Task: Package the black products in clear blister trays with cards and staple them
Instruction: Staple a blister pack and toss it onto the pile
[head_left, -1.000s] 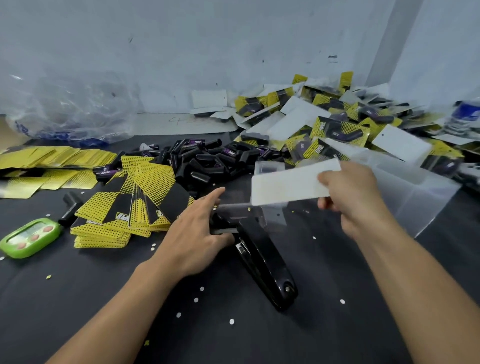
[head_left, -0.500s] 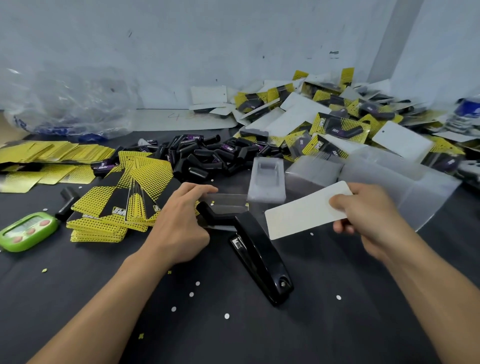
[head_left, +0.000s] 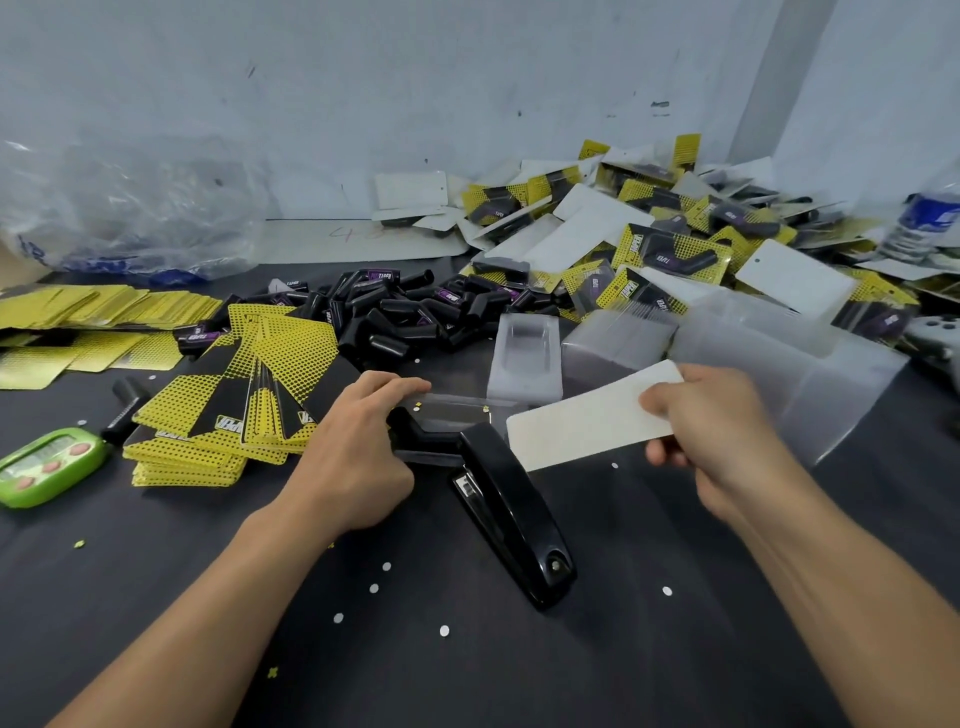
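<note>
Over the last second the right hand (head_left: 711, 436) has brought the white-backed card (head_left: 587, 421) down from above the stapler (head_left: 509, 519) to its right side, where it is held low and tilted, its near edge just beside the stapler's head. Meanwhile the left hand (head_left: 353, 457) has gone from reaching out flat to closing over the work. That suggests the tray is loaded and the card comes next, to be laid on or slid into the tray before stapling; no staple looks driven yet. The left fingers (head_left: 395, 382) are curled down round the left end of the L-shaped black product (head_left: 423, 434), which sits in a clear blister tray (head_left: 457, 402) on the counter (head_left: 467, 665) just ahead of the stapler's nose; whether they press the tray rim as well I cannot tell. The right fingers (head_left: 662, 457) are bent under the card's right end, with the thumb on top pinching it. Loose black products (head_left: 395, 312) lie heaped just beyond the tray.
</note>
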